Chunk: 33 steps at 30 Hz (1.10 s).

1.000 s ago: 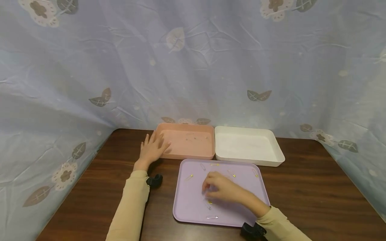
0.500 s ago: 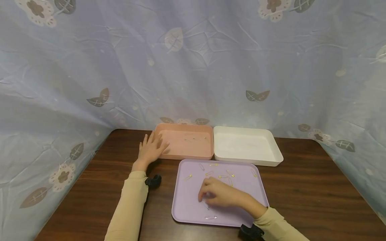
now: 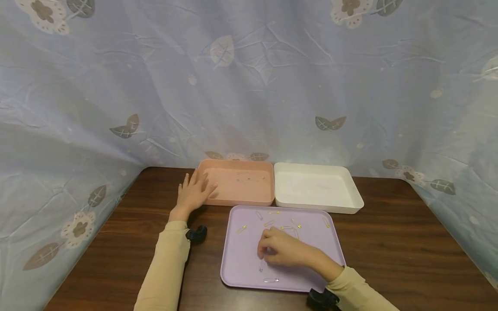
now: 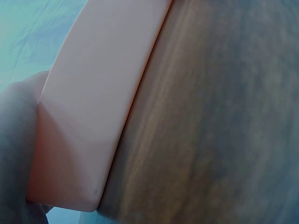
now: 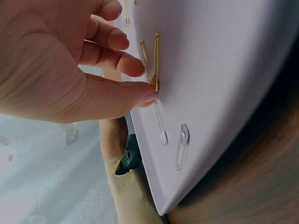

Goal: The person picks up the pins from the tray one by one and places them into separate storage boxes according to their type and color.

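Thumb and index finger of my right hand (image 3: 282, 248) pinch one end of a silver safety pin (image 5: 160, 123), low over the lilac tray (image 3: 239, 263). Its other end sticks out below the fingertips. Another silver safety pin (image 5: 182, 144) lies close by, near the tray's front edge. Two gold safety pins (image 5: 156, 60) lie beside the pinching fingers in the right wrist view. My left hand (image 3: 192, 194) rests at the left end of the pink tray (image 3: 241, 202), fingers spread and thumb over the rim. The left wrist view shows this hand (image 4: 16, 140) against the tray's wall.
Several gold safety pins (image 3: 288, 227) and a silver one (image 3: 259, 215) are spread over the lilac tray's far half. A few small pins (image 3: 249, 179) lie in the pink tray. Beside it stands a white tray (image 3: 320, 208), all on a dark wooden table (image 3: 404, 242) before a curtain.
My right hand has come down toward the front of the lilac tray and pinched a silver safety pin, which has swung slightly left. My left hand stays at the pink tray.
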### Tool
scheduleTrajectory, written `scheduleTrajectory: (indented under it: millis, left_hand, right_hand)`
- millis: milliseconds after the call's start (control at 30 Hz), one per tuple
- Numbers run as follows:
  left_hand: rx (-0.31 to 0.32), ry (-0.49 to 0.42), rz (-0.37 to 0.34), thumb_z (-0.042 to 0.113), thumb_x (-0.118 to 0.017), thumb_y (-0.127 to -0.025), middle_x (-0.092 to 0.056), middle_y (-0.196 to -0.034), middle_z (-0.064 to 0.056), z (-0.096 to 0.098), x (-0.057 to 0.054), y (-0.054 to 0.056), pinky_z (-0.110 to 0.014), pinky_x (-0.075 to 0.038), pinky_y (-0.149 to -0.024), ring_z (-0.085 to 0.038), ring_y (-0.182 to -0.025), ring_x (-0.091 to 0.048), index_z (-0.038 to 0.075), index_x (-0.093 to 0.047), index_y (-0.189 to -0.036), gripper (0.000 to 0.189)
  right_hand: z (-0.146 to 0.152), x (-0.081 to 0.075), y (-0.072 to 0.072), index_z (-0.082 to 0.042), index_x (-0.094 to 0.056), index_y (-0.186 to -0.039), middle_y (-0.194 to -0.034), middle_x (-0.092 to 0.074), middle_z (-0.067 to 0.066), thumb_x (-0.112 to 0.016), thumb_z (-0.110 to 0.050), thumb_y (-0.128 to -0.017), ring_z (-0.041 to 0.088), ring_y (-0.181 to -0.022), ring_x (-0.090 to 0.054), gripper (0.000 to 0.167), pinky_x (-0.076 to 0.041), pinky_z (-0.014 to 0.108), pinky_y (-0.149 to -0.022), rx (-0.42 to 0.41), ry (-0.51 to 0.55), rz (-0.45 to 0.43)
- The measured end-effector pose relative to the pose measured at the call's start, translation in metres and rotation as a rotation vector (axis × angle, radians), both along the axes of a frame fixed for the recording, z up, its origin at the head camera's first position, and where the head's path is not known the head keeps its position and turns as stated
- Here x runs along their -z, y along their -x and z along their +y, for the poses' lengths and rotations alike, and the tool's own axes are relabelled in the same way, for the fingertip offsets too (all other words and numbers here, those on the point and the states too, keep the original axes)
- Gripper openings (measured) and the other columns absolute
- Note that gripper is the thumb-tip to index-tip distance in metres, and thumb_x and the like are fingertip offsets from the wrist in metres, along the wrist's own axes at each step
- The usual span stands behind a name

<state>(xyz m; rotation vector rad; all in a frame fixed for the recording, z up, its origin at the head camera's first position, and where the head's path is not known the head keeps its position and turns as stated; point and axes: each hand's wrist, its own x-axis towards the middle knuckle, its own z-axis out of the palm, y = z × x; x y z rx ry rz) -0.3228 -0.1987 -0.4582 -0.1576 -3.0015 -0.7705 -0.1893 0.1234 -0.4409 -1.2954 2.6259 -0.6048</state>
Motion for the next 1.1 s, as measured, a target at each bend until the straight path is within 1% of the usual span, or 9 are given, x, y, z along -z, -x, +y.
scheduleTrajectory:
  millis: [133, 400, 600, 733, 867, 1100]
  left_hand:
    - [0.0, 0.009, 0.001, 0.068, -0.035, -0.094, -0.006, -0.165, -0.016, -0.0002, 0.0007, 0.0004, -0.075, -0.006, -0.111, -0.05, -0.148, -0.001, 0.021, -0.023, -0.156, 0.078]
    - [-0.002, 0.005, 0.004, 0.068, -0.035, -0.094, -0.006, -0.165, -0.017, -0.0004, 0.001, 0.0005, -0.075, -0.006, -0.111, -0.05, -0.148, -0.001, 0.022, -0.021, -0.156, 0.079]
    - [0.001, 0.003, -0.002, 0.068, -0.036, -0.094, -0.005, -0.165, -0.017, -0.0016, 0.002, 0.0007, -0.075, -0.005, -0.111, -0.051, -0.148, 0.0, 0.022, -0.021, -0.157, 0.079]
    - [0.002, -0.005, -0.004, 0.068, -0.036, -0.094, -0.005, -0.165, -0.016, -0.0017, 0.0014, -0.0005, -0.074, -0.005, -0.111, -0.05, -0.148, 0.001, 0.022, -0.021, -0.156, 0.079]
    - [0.003, -0.004, -0.005, 0.068, -0.037, -0.094, -0.005, -0.165, -0.016, -0.0017, 0.0007, -0.0017, -0.074, -0.006, -0.111, -0.05, -0.148, 0.0, 0.022, -0.02, -0.157, 0.079]
    - [0.008, -0.015, -0.006, 0.068, -0.036, -0.095, -0.005, -0.165, -0.016, -0.001, -0.0007, -0.001, -0.074, -0.005, -0.112, -0.049, -0.149, 0.0, 0.022, -0.019, -0.157, 0.079]
  right_hand:
    - [0.0006, 0.0001, 0.0003, -0.023, -0.066, -0.081, -0.086, -0.054, -0.011, -0.071, -0.016, -0.08, 0.002, -0.086, -0.042, 0.008, -0.039, 0.02, -0.079, 0.009, -0.013, 0.008]
    - [-0.0004, 0.0009, 0.0009, -0.024, -0.061, -0.075, -0.082, -0.049, -0.014, -0.071, -0.018, -0.08, 0.003, -0.084, -0.04, 0.012, -0.037, 0.02, -0.078, 0.033, -0.057, 0.007]
    - [-0.0028, -0.0003, 0.0009, -0.025, -0.061, -0.075, -0.083, -0.048, -0.015, -0.071, -0.019, -0.081, 0.003, -0.083, -0.039, 0.013, -0.036, 0.021, -0.078, 0.02, -0.09, 0.02]
    - [-0.0036, -0.0024, -0.0007, -0.023, -0.061, -0.075, -0.08, -0.045, -0.014, -0.07, -0.019, -0.082, 0.003, -0.079, -0.037, 0.012, -0.034, 0.019, -0.075, 0.003, -0.101, 0.053]
    - [-0.0047, -0.0035, -0.0013, -0.021, -0.06, -0.076, -0.078, -0.046, -0.013, -0.068, -0.017, -0.084, 0.004, -0.077, -0.037, 0.012, -0.035, 0.018, -0.073, -0.012, -0.083, 0.11]
    - [-0.0061, -0.0053, 0.0022, -0.019, -0.06, -0.077, -0.078, -0.047, -0.011, -0.066, -0.015, -0.085, 0.005, -0.077, -0.04, 0.011, -0.04, 0.02, -0.072, 0.003, -0.039, 0.177]
